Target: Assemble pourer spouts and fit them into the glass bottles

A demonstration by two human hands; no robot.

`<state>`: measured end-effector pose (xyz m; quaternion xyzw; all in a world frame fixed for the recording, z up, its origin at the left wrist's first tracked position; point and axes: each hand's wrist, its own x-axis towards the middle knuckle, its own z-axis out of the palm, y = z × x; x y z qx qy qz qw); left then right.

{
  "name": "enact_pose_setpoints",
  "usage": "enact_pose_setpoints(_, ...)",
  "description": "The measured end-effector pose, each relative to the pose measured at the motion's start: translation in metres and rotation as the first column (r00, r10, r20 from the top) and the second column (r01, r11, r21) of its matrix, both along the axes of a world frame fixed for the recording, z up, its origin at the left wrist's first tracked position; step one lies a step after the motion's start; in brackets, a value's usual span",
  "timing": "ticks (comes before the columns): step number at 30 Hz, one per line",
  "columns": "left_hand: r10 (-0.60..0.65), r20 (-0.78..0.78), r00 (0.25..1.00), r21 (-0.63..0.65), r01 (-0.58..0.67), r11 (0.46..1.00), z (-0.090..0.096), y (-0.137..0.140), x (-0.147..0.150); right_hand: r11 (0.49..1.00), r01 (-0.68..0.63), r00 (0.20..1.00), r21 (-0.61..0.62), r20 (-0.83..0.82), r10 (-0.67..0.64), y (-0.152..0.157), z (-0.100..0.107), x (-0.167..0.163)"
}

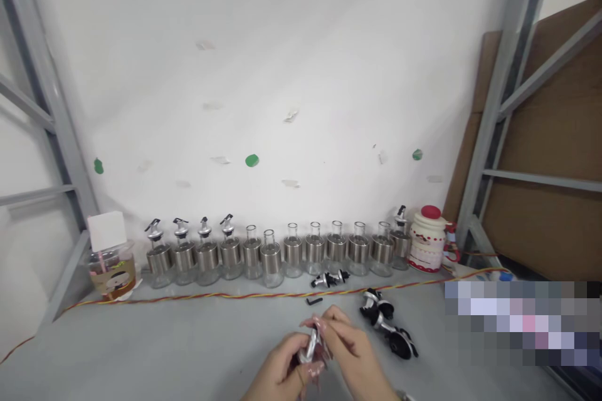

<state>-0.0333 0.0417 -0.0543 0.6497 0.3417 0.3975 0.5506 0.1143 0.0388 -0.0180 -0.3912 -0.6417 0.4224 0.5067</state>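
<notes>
Low in the view, my left hand (283, 364) is closed around a silver pourer spout (310, 347), its body partly covered by the fingers. My right hand (352, 346) pinches at the upper end of the same spout, and its fingertips hide the tip. Just beyond the hands lies a small black bent piece (314, 301). To the right is a cluster of loose black-and-silver pourers (386, 329), lying on their sides. Another pair of pourer parts (330, 279) rests behind the twisted cord, close to the bottles.
Along the wall stands a row of glass bottles with steel bands (270, 259); several carry pourers. A drink cup (113, 276) is at the left end, a cream jar with a red lid (427, 241) at the right. A red-yellow cord (211, 295) crosses the grey tabletop (164, 344).
</notes>
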Motion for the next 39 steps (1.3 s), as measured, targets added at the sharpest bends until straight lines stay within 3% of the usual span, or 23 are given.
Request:
enact_pose_setpoints(2, -0.006, -0.021, 1.000, -0.061, 0.005, 0.998, 0.002, -0.001, 0.000, 0.997, 0.018, 0.997, 0.080, 0.078, -0.025, -0.006, 0.000, 0.001)
enact_pose_setpoints(6, -0.011, -0.035, 0.999, -0.120, 0.006, 0.993, 0.006, -0.004, 0.002, 0.993, -0.004, 0.985, 0.121, 0.169, -0.017, -0.009, -0.003, 0.003)
enact_pose_setpoints(10, 0.101, -0.097, 0.990, -0.060, -0.107, 0.992, 0.008, -0.001, 0.001, 0.986, -0.050, 0.947, 0.161, 0.320, -0.004, 0.013, -0.007, 0.008)
enact_pose_setpoints(14, 0.256, -0.161, 0.953, -0.025, -0.263, 0.965, 0.007, 0.008, -0.005, 0.960, 0.182, 0.830, 0.212, 0.491, -0.265, 0.053, -0.017, 0.006)
enact_pose_setpoints(19, 0.325, -0.194, 0.926, -0.001, -0.331, 0.944, 0.005, 0.016, -0.010, 0.967, 0.202, 0.828, 0.158, 0.499, -0.254, 0.080, -0.030, -0.007)
enact_pose_setpoints(25, 0.349, -0.185, 0.919, 0.002, -0.355, 0.935, 0.001, 0.016, -0.010, 0.993, 0.111, 0.934, 0.039, 0.339, -0.118, 0.061, -0.027, -0.002)
enact_pose_setpoints(29, 0.552, -0.097, 0.828, 0.131, -0.539, 0.832, 0.003, 0.011, -0.007, 0.992, -0.002, 0.990, -0.129, 0.139, 0.020, 0.046, -0.018, 0.011)
enact_pose_setpoints(31, 0.559, -0.086, 0.825, 0.137, -0.546, 0.826, 0.007, 0.006, -0.006, 0.982, -0.048, 0.998, -0.180, 0.039, 0.056, 0.040, -0.010, 0.017)
enact_pose_setpoints(36, 0.500, -0.132, 0.856, 0.052, -0.498, 0.866, 0.019, -0.009, 0.000, 0.939, -0.181, 0.920, -0.292, -0.388, 0.057, 0.026, 0.007, 0.025)
enact_pose_setpoints(39, 0.481, -0.161, 0.862, 0.090, -0.472, 0.877, 0.021, -0.014, 0.003, 0.933, -0.156, 0.876, -0.324, -0.481, -0.021, 0.017, 0.010, 0.023)
